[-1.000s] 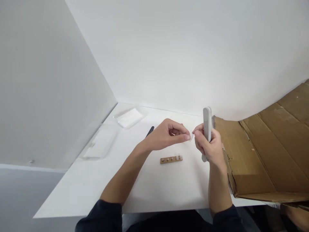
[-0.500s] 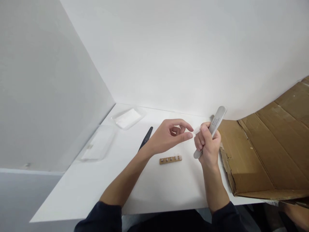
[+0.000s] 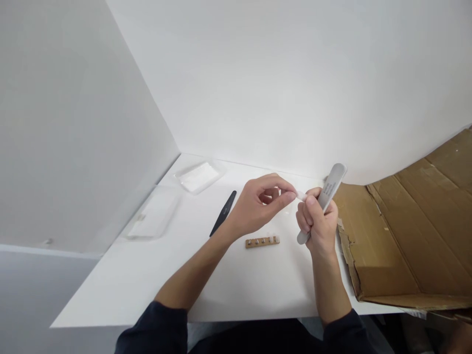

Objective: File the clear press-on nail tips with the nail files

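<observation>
Wrapped in the fingers of my right hand [image 3: 317, 219] is a grey nail file [image 3: 333, 184], slanting up to the right with small print on its face. The same hand's thumb and index finger pinch one end of a small whitish nail tip [image 3: 301, 195]. My left hand [image 3: 263, 201] closes thumb and index finger on the other end, its remaining fingers curled. Below the hands lies a small brown strip holder [image 3: 262, 242] with several metal pegs and a pale piece at its right end. Left of my left wrist lies a black nail file [image 3: 223, 214].
Two clear plastic packs lie on the white table [image 3: 121, 290]: a farther pack [image 3: 199, 177] with white contents and a nearer pack [image 3: 153, 216] at the left. An open cardboard box [image 3: 391, 241] stands on the right. White panels rise behind and to the left.
My left thumb and index finger have come together on the nail tip, where they were apart from it before. My right hand keeps its hold. The view has shifted slightly.
</observation>
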Tool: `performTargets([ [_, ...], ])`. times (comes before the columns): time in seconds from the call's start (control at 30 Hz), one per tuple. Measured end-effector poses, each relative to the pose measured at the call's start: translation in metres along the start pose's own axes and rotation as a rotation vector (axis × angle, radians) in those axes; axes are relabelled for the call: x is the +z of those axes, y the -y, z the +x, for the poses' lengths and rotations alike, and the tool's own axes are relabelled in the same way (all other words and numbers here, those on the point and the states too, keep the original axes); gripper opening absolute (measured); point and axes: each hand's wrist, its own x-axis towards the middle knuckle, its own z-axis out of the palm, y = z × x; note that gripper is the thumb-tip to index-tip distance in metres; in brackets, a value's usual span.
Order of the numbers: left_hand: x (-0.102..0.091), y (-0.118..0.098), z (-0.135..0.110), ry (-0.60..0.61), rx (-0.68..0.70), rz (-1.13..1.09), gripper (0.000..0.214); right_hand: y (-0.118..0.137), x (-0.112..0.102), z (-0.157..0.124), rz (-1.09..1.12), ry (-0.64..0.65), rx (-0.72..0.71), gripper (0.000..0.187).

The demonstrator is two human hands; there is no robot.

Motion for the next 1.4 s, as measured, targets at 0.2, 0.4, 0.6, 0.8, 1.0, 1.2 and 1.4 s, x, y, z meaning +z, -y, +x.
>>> performTargets([
  [0.2,-0.002,-0.001,0.0,-0.036,0.06,0.073,0.013,0.004,-0.006,0.001,-0.012,0.102,0.053,0.026],
  [0.4,0.001,0.003,-0.004,-0.191,0.284,0.287,0.006,0.005,-0.005,0.0,-0.057,-0.019,0.001,0.03],
  [0.6,0.005,0.009,-0.007,-0.249,0.483,0.442,0.02,0.003,-0.004,-0.002,-0.1,-0.048,-0.054,0.027],
  [0.8,0.007,0.001,-0.005,-0.181,0.146,0.014,0.013,0.002,-0.001,-0.003,-0.028,-0.036,-0.069,0.029],
  [1.0,0.011,0.002,-0.002,-0.023,-0.068,-0.25,0.028,0.0,0.003,-0.004,0.018,0.05,-0.01,0.033],
  [1.2,0.007,0.002,0.003,-0.038,-0.157,-0.268,0.036,-0.003,-0.005,-0.006,-0.267,0.012,-0.188,0.035],
  [1.4,-0.001,-0.002,0.004,0.083,-0.153,-0.363,0.037,0.003,-0.018,-0.008,-0.874,0.133,-0.386,0.049],
])
